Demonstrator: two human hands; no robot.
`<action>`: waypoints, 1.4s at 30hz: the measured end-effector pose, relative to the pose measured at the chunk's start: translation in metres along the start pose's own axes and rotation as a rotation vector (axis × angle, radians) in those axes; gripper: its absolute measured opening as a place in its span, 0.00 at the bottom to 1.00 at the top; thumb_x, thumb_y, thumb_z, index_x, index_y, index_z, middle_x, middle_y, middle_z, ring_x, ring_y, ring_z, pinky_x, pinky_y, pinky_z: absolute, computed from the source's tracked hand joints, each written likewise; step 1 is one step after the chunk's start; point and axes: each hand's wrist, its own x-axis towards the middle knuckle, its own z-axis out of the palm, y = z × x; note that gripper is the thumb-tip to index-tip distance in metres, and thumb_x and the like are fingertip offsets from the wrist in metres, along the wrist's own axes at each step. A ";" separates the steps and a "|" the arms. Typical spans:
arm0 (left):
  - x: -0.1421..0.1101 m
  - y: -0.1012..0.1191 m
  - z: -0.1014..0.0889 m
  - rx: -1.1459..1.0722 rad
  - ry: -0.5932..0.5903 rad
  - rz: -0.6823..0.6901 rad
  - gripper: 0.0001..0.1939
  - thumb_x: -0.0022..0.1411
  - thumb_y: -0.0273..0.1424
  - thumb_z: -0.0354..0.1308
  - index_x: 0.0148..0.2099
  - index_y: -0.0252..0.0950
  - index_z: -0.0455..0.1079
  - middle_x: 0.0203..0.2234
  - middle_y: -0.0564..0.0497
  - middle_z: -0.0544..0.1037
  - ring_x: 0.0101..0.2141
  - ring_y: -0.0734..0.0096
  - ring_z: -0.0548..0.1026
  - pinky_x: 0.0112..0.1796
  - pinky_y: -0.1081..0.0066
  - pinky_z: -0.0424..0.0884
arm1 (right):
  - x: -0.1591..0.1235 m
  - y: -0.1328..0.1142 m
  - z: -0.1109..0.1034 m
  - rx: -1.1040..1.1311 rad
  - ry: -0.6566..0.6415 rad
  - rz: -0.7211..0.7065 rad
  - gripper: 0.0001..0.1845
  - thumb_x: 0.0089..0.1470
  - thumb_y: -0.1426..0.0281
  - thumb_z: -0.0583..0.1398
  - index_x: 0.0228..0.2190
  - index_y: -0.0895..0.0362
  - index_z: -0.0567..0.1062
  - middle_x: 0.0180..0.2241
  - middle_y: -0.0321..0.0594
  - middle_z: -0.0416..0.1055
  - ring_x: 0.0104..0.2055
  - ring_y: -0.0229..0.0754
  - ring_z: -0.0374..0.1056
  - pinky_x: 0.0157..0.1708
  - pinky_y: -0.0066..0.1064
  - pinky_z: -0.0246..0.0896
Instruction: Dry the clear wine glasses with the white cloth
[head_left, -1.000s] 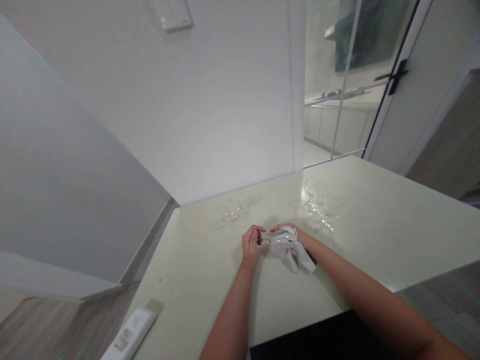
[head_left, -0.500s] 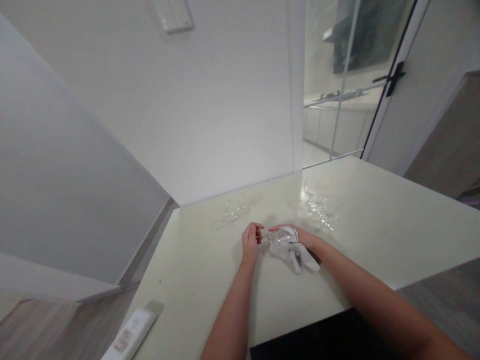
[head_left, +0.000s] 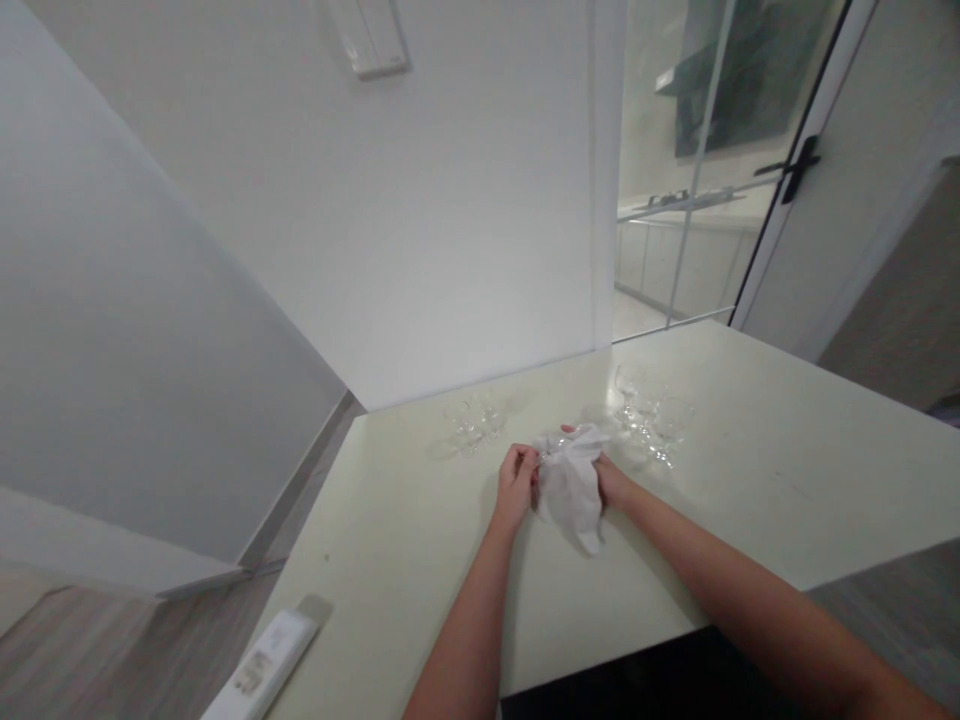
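Note:
My left hand [head_left: 518, 477] is closed at the stem end of a small stemmed glass [head_left: 553, 447], which lies sideways between my hands. A white cloth [head_left: 574, 490] covers most of its bowl and hangs down toward the table. My right hand [head_left: 609, 483] grips the cloth around the bowl from the right; the cloth hides most of its fingers, and one fingertip shows above. Several clear stemmed glasses [head_left: 651, 420] stand just beyond my right hand. Further left, a smaller group of clear glasses [head_left: 474, 420] stands behind my left hand.
The pale table [head_left: 397, 520] runs up against a white wall [head_left: 450, 250]. A white power strip [head_left: 262, 665] lies at its near left edge. At the back right is a glass-paned door with a black handle [head_left: 799, 168]. Something black [head_left: 622, 685] is at the near edge.
The cloth has been drawn over the glass bowl, which showed bare before. My right hand has turned around it, and my left hand stays at the stem. The view has shifted slightly.

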 end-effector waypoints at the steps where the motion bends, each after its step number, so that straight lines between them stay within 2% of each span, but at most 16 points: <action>1: -0.003 0.001 0.003 0.017 -0.099 0.001 0.15 0.59 0.44 0.57 0.38 0.36 0.66 0.23 0.55 0.68 0.22 0.78 0.66 0.23 0.78 0.61 | -0.002 0.000 -0.001 0.057 0.052 0.008 0.33 0.46 0.64 0.62 0.55 0.53 0.63 0.41 0.42 0.74 0.40 0.45 0.71 0.42 0.36 0.66; 3: -0.008 0.005 0.010 0.061 -0.285 0.045 0.14 0.58 0.41 0.59 0.41 0.36 0.68 0.30 0.51 0.73 0.30 0.73 0.71 0.30 0.75 0.66 | -0.003 0.000 -0.003 0.135 0.134 0.015 0.34 0.42 0.68 0.62 0.53 0.53 0.65 0.39 0.39 0.75 0.39 0.43 0.70 0.40 0.33 0.66; 5: -0.012 0.009 0.014 0.143 -0.387 0.129 0.13 0.58 0.39 0.60 0.41 0.36 0.72 0.36 0.46 0.75 0.38 0.66 0.72 0.37 0.70 0.68 | -0.002 -0.003 -0.005 0.143 0.168 0.007 0.31 0.39 0.69 0.61 0.49 0.54 0.69 0.37 0.38 0.75 0.38 0.43 0.70 0.38 0.32 0.65; 7: -0.013 0.010 0.014 0.224 -0.354 0.193 0.11 0.58 0.39 0.59 0.37 0.36 0.74 0.36 0.45 0.76 0.40 0.64 0.72 0.39 0.69 0.67 | 0.001 -0.006 -0.005 0.144 0.212 0.001 0.27 0.39 0.69 0.60 0.45 0.55 0.72 0.37 0.38 0.75 0.38 0.44 0.70 0.37 0.32 0.65; 10: -0.006 0.006 0.006 0.211 -0.114 0.168 0.14 0.60 0.41 0.56 0.32 0.35 0.72 0.28 0.49 0.74 0.30 0.70 0.72 0.31 0.72 0.67 | 0.004 -0.010 -0.004 0.135 0.254 0.008 0.23 0.39 0.68 0.61 0.42 0.55 0.75 0.36 0.39 0.75 0.39 0.45 0.69 0.38 0.33 0.66; 12: -0.001 0.001 0.001 0.134 0.054 0.115 0.15 0.59 0.42 0.57 0.32 0.35 0.69 0.24 0.52 0.71 0.25 0.74 0.69 0.26 0.75 0.64 | 0.001 -0.012 -0.002 0.119 0.186 0.044 0.22 0.41 0.66 0.62 0.41 0.56 0.75 0.34 0.40 0.75 0.37 0.45 0.70 0.38 0.33 0.66; 14: 0.003 -0.002 -0.001 0.026 0.125 0.082 0.17 0.56 0.45 0.59 0.37 0.35 0.68 0.26 0.53 0.71 0.25 0.75 0.69 0.23 0.77 0.63 | -0.005 -0.012 0.001 0.082 0.015 0.093 0.20 0.43 0.65 0.62 0.41 0.57 0.76 0.33 0.41 0.75 0.36 0.46 0.70 0.39 0.35 0.66; 17: 0.004 -0.003 0.000 -0.129 0.036 0.043 0.25 0.50 0.47 0.63 0.43 0.36 0.65 0.32 0.51 0.72 0.28 0.75 0.71 0.25 0.77 0.65 | -0.015 -0.013 0.006 -0.025 -0.253 0.116 0.18 0.41 0.67 0.64 0.38 0.57 0.77 0.33 0.41 0.76 0.39 0.48 0.70 0.43 0.38 0.66; 20: 0.001 -0.001 0.003 -0.232 -0.042 -0.045 0.29 0.47 0.46 0.65 0.47 0.37 0.63 0.36 0.49 0.74 0.30 0.74 0.73 0.27 0.77 0.65 | -0.020 -0.013 0.009 -0.083 -0.363 0.131 0.18 0.40 0.67 0.65 0.37 0.56 0.77 0.35 0.41 0.77 0.42 0.50 0.71 0.46 0.41 0.66; 23: 0.000 -0.001 0.004 -0.338 -0.116 -0.118 0.33 0.46 0.48 0.65 0.50 0.37 0.61 0.41 0.44 0.75 0.37 0.67 0.74 0.29 0.75 0.66 | -0.020 -0.013 0.007 -0.050 -0.348 0.165 0.19 0.41 0.63 0.66 0.38 0.55 0.77 0.36 0.43 0.77 0.43 0.51 0.71 0.46 0.42 0.67; 25: 0.001 -0.002 0.004 -0.373 -0.144 -0.133 0.33 0.45 0.49 0.65 0.49 0.38 0.62 0.43 0.44 0.74 0.37 0.68 0.74 0.30 0.74 0.66 | -0.019 -0.013 0.005 -0.046 -0.337 0.188 0.19 0.40 0.61 0.66 0.37 0.53 0.77 0.36 0.42 0.77 0.43 0.52 0.71 0.46 0.42 0.67; 29: 0.003 -0.003 0.003 -0.309 -0.053 -0.136 0.30 0.47 0.45 0.67 0.49 0.38 0.63 0.37 0.49 0.75 0.30 0.75 0.72 0.30 0.76 0.65 | -0.018 -0.015 0.004 -0.088 -0.354 0.171 0.19 0.42 0.58 0.66 0.37 0.53 0.78 0.36 0.43 0.77 0.44 0.52 0.71 0.47 0.40 0.67; 34: 0.002 -0.001 0.001 -0.395 -0.170 -0.147 0.33 0.48 0.44 0.66 0.54 0.38 0.62 0.46 0.43 0.74 0.42 0.65 0.74 0.39 0.71 0.68 | -0.019 -0.020 0.006 -0.086 -0.349 0.128 0.22 0.42 0.59 0.66 0.39 0.56 0.77 0.38 0.43 0.77 0.48 0.51 0.69 0.52 0.39 0.62; 38: 0.002 -0.004 0.002 -0.295 -0.125 -0.118 0.30 0.48 0.39 0.68 0.52 0.38 0.64 0.41 0.47 0.76 0.40 0.68 0.74 0.39 0.71 0.67 | -0.019 -0.020 0.006 -0.081 -0.325 0.151 0.19 0.42 0.61 0.65 0.38 0.56 0.77 0.37 0.43 0.77 0.48 0.51 0.69 0.52 0.42 0.62; 40: 0.001 -0.004 0.002 -0.293 -0.172 -0.127 0.30 0.48 0.37 0.68 0.52 0.38 0.64 0.40 0.47 0.76 0.40 0.67 0.74 0.40 0.71 0.66 | -0.020 -0.019 0.005 -0.063 -0.331 0.134 0.16 0.43 0.64 0.65 0.36 0.55 0.77 0.37 0.42 0.77 0.47 0.50 0.69 0.52 0.42 0.62; 42: 0.000 -0.002 0.001 -0.336 -0.242 -0.146 0.32 0.48 0.37 0.68 0.54 0.38 0.63 0.44 0.45 0.76 0.44 0.64 0.74 0.41 0.69 0.66 | -0.021 -0.018 0.005 -0.032 -0.350 0.109 0.14 0.43 0.66 0.64 0.35 0.56 0.78 0.37 0.42 0.77 0.47 0.50 0.69 0.52 0.42 0.60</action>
